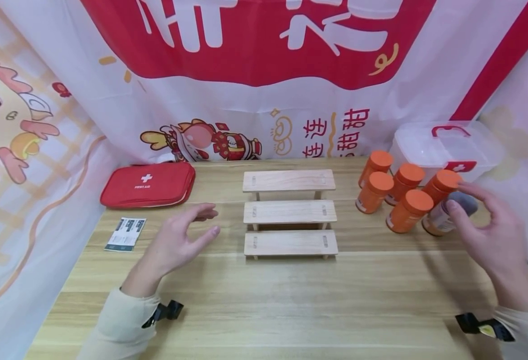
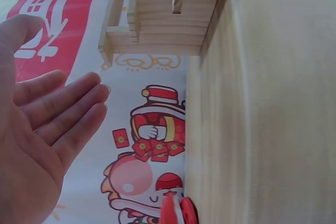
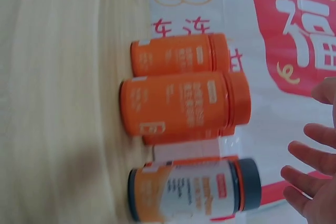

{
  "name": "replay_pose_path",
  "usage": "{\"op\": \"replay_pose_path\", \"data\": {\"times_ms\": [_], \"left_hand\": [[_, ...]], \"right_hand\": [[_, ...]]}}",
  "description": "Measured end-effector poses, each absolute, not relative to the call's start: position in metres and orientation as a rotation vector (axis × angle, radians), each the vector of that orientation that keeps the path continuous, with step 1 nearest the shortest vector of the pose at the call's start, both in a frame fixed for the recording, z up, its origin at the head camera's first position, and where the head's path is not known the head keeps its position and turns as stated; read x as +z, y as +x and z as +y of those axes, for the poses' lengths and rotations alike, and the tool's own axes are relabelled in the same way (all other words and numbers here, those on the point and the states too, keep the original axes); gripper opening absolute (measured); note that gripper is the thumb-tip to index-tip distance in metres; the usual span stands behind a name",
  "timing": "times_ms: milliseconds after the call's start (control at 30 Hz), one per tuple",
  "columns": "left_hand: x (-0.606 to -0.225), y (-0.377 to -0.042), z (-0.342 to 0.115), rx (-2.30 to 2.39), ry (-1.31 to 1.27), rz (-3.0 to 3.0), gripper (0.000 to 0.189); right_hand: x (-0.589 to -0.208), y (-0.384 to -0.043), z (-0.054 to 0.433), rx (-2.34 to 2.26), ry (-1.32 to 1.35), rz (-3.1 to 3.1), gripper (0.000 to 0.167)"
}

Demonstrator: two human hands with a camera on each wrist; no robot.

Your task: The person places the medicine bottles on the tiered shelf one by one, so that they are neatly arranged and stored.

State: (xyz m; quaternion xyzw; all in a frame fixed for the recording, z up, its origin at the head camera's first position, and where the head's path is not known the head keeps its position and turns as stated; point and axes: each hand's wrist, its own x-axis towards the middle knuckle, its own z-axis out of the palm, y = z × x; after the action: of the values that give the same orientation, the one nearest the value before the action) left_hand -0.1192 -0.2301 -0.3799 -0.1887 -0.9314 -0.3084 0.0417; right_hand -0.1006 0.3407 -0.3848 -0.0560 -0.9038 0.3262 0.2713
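Observation:
My right hand [image 1: 498, 235] hovers at the right, thumb and fingers spread around the near side of a grey-capped jar [image 1: 438, 220]. In the right wrist view that white-and-orange jar [image 3: 194, 191] stands apart from the fingertips, with nothing held. Beside it are several orange bottles [image 1: 407, 214] with orange caps, grouped closely. My left hand [image 1: 173, 245] is held over the table left of a three-step wooden rack [image 1: 291, 212], fingers extended and palm bare. The left wrist view shows the rack's side [image 2: 168, 32] beyond those fingers.
A red first aid pouch [image 1: 146, 185] lies at the back left, with a small printed card [image 1: 126, 234] in front of it. A clear lidded box [image 1: 426, 147] with a red handle stands behind the bottles. Printed cloth [image 1: 254, 120] walls the wooden table's back and sides.

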Motion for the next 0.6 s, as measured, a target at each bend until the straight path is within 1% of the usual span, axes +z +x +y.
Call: {"op": "replay_pose_path", "data": {"times_ms": [133, 233, 433, 600], "left_hand": [[-0.385, -0.118, -0.232, -1.004, -0.576, -2.914, 0.058], [-0.391, -0.118, -0.232, -1.068, -0.593, -2.958, 0.058], [-0.403, -0.119, -0.230, -1.198, -0.675, -2.994, 0.056], [-0.411, -0.121, -0.226, -1.285, -0.713, -3.026, 0.061]], "right_hand": [[-0.391, -0.099, 0.350, 0.861, -0.167, -2.402, 0.048], [-0.395, -0.098, 0.356, 0.873, -0.226, -2.383, 0.052], [-0.398, -0.095, 0.364, 0.933, -0.459, -2.484, 0.066], [-0.404, -0.098, 0.370, 1.037, -0.643, -2.565, 0.075]]}}
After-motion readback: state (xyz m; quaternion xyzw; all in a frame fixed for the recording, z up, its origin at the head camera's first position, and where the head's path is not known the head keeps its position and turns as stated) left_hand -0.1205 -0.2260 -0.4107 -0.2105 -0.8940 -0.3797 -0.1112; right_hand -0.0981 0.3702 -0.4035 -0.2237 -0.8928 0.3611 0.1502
